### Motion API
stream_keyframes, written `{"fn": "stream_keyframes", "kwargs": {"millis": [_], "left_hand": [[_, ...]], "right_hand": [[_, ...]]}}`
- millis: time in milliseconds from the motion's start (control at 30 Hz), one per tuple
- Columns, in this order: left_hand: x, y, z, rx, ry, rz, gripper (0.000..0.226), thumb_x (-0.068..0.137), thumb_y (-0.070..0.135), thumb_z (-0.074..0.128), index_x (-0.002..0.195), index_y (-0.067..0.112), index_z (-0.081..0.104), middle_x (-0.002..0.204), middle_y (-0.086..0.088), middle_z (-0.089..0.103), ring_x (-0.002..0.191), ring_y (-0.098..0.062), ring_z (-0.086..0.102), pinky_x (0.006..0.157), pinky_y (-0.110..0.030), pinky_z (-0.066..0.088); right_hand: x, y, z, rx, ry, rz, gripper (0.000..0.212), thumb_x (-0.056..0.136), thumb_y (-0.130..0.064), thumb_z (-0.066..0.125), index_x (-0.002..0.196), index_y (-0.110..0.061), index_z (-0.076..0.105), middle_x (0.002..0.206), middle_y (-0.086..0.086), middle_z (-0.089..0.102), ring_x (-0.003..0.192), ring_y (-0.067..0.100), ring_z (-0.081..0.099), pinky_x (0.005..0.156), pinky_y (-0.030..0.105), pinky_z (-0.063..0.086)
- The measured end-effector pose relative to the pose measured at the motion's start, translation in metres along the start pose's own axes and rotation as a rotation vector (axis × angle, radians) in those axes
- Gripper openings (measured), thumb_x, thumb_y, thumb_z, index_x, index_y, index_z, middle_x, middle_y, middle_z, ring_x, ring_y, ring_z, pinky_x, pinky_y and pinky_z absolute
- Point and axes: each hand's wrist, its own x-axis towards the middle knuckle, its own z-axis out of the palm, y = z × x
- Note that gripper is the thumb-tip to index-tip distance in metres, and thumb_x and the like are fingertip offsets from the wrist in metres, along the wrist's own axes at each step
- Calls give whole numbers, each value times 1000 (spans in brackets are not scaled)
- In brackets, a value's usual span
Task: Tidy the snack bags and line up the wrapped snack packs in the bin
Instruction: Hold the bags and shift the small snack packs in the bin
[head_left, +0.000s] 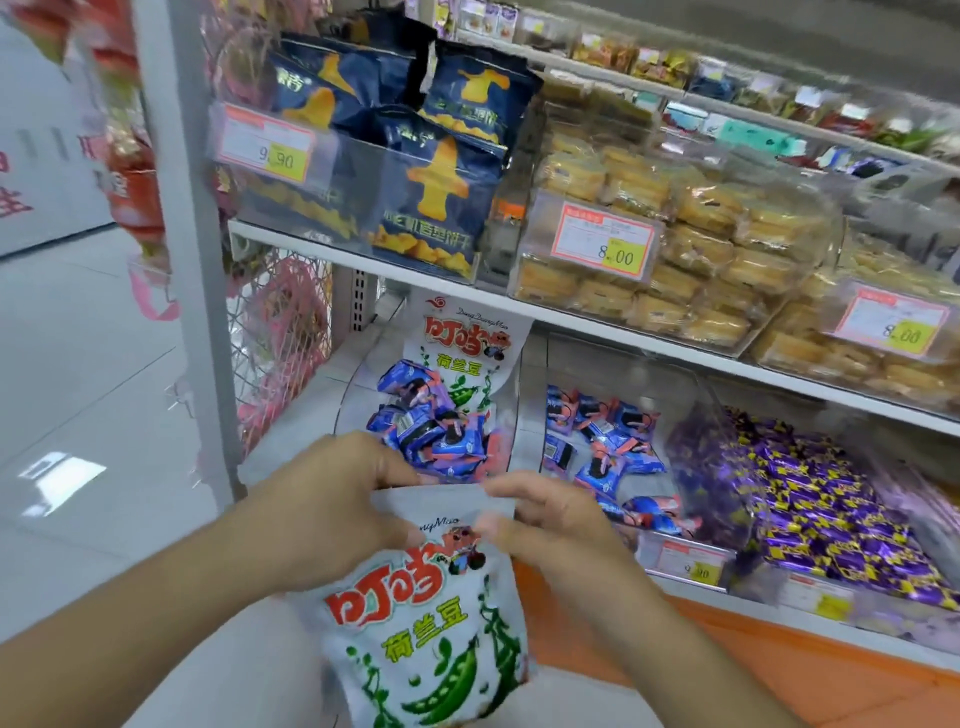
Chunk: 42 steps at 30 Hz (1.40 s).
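Down front, left hand (332, 499) & right hand (550, 525) each pinch pea bag (431, 639) by its top, prob. to stand it w/ twin bag (462, 353) behind blue packs (431, 431).

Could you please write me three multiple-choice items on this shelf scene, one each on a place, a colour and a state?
1. Where does the second pea snack bag stand?
A. in the bin behind the blue wrapped packs
B. on the top shelf
C. on the floor

2. The bags beside the 9.90 tag are
A. red
B. dark blue
C. white

3. The held pea snack bag is
A. lying in a bin
B. gripped by both hands
C. torn in two

A: it rises behind them.
B: dark blue bags.
B: left hand and right hand grip its top.
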Motion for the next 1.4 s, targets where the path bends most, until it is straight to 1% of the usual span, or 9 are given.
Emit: {"fn": "stream_keyframes", "kwargs": {"millis": [100, 200, 433, 600, 733, 1000, 1167, 1300, 1400], "left_hand": [[2, -22, -9, 117, 84, -33, 19, 78, 47, 87, 77, 60, 74, 74, 28, 72, 80, 2, 70, 77, -27, 58], [3, -42, -18, 165, 126, -78, 31, 77, 43, 87, 66, 65, 67, 68, 24, 68, 73, 0, 67, 64, -19, 47], [10, -69, -36, 106, 155, -171, 42, 77, 38, 90, 51, 54, 60, 55, 33, 64, 58, 10, 65, 58, -16, 52], [17, -76, -34, 109, 165, -163, 27, 77, 40, 87, 64, 52, 67, 69, 18, 73, 68, 0, 70, 69, -29, 63], [20, -76, -32, 93, 155, -169, 14, 78, 41, 87, 86, 48, 79, 75, 17, 75, 71, -1, 69, 71, -29, 63], [19, -67, -28, 90, 133, -162, 18, 79, 40, 86, 95, 47, 80, 80, 17, 77, 72, -1, 70, 71, -30, 64], [18, -57, -28, 88, 136, -136, 13, 80, 40, 86, 88, 48, 81, 75, 23, 77, 66, 5, 70, 68, -28, 64], [18, -43, -22, 77, 118, -106, 21, 78, 44, 87, 70, 56, 72, 73, 25, 76, 65, 6, 70, 69, -27, 62], [18, -34, -14, 66, 129, -91, 24, 76, 48, 87, 85, 65, 72, 78, 28, 77, 73, 5, 70, 75, -31, 62]], "right_hand": [[38, -19, -8, -15, 37, -113, 31, 93, -1, 72, 120, -17, 69, 118, 3, 76, 111, 17, 72, 87, 25, 59], [93, -33, 1, -363, 42, -197, 44, 92, -8, 76, 127, -31, 61, 132, -1, 64, 119, 17, 65, 97, 34, 57], [196, -30, 42, -995, -189, 44, 114, 70, -37, 95, 160, -44, 26, 165, -2, 36, 141, 26, 47, 110, 39, 47], [214, -6, 43, -1114, -147, -61, 77, 63, -33, 97, 133, -37, 63, 139, -5, 63, 119, 19, 61, 97, 31, 51], [208, -5, 39, -1047, -84, -65, 61, 66, -24, 98, 122, -31, 76, 131, -6, 68, 103, 9, 55, 87, 20, 41], [188, -23, 34, -838, -32, -165, 56, 66, -13, 98, 113, -37, 80, 119, -9, 72, 97, 18, 72, 82, 31, 62], [147, -45, 8, -652, 35, -278, 53, 66, -15, 98, 109, -40, 81, 119, -18, 71, 105, -1, 65, 77, 6, 49], [101, -44, -35, -401, 126, -268, 55, 60, -6, 98, 105, -34, 82, 107, -10, 80, 99, 9, 75, 83, 25, 60], [72, -29, -74, -224, 219, -206, 57, 62, 7, 92, 105, -29, 82, 102, -3, 82, 99, 15, 77, 77, 23, 60]]}}
